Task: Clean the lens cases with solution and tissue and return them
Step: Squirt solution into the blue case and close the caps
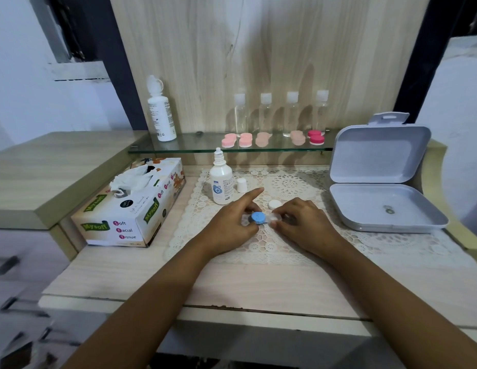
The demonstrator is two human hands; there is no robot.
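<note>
Gripping a small lens case (266,221), both hands rest on the lace mat (285,251) in the middle of the desk (232,286). The left hand (229,225) pinches the end with the blue lid (258,217). Its thumb and fingers curl round that end, while the pointing finger sticks out straight. The right hand (304,225) pinches the other end, which looks open and see-through. A loose white lid (274,204) sits on the mat just behind the case. The solution bottle (221,183) stands behind the left hand, with its little cap (242,185) off and beside it. A tissue box (131,209) is on the left, with one tissue poking up. A gray box (386,209) lies open on the right. Pink lens cases (245,139) sit in a row on the glass shelf (194,145) at the back.
</note>
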